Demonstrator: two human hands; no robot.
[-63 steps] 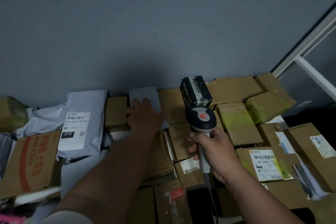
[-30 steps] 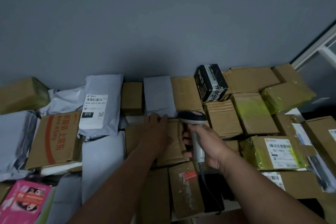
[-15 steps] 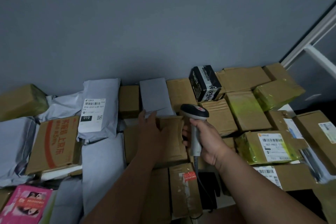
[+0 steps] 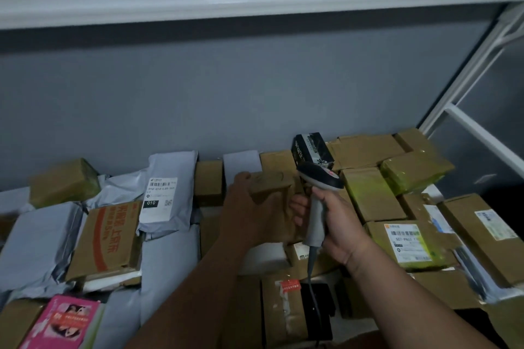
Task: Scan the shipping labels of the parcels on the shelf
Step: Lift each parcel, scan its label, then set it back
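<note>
A small brown parcel [image 4: 270, 187] is held tilted in the left hand [image 4: 249, 212]; just right, the scanner [image 4: 317, 207] is clasped by the right hand [image 4: 337, 224].

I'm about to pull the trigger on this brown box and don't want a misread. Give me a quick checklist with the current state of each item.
1. Scanner gripped in right hand: ok.
2. Brown box gripped by left hand and lifted: ok.
3. Label on the box facing the scanner: cannot tell, no label shows on its visible faces.
4. Scanner head aimed at the box: not ok, it sits beside the box and points toward the wall.
5. Cable hanging free below the handle: ok.
</note>
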